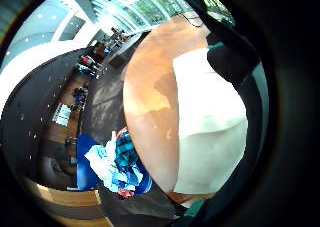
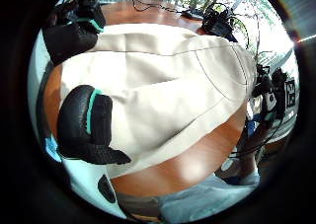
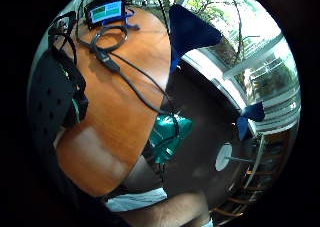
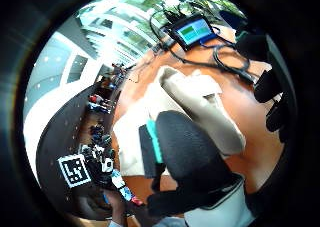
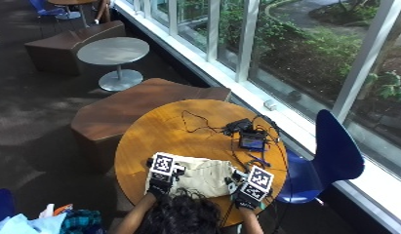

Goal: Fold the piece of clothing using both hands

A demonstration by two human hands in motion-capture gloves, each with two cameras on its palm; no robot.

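Down at the near edge of the round wooden table (image 5: 148, 136), a person is sitting with both gloved hands on a cream piece of clothing (image 5: 203, 176). It is lying flat on the wood, close to the person, and it is reaching from one hand to the other. The left hand (image 5: 160, 184) is sitting at the left end of the clothing, and the palm view is showing its thumb (image 2: 84, 128) curling onto the fabric, so it is holding the cloth there. The right hand (image 5: 248, 194) is sitting at the right end. Its palm view is showing a bunched fold of the clothing right by the thumb (image 4: 187, 157), but I cannot tell if the fingers are pinching it. Just past the clothing, a small screen (image 5: 252, 142) is lying on the table with black cables (image 5: 197, 123) looping around it. Beside the table on the right, a blue chair (image 5: 330, 156) is standing. Farther off, a brown bench (image 5: 138, 109) is curving round the table, and a small grey round table (image 5: 113, 52) is standing beyond it, near the big windows (image 5: 304, 44).
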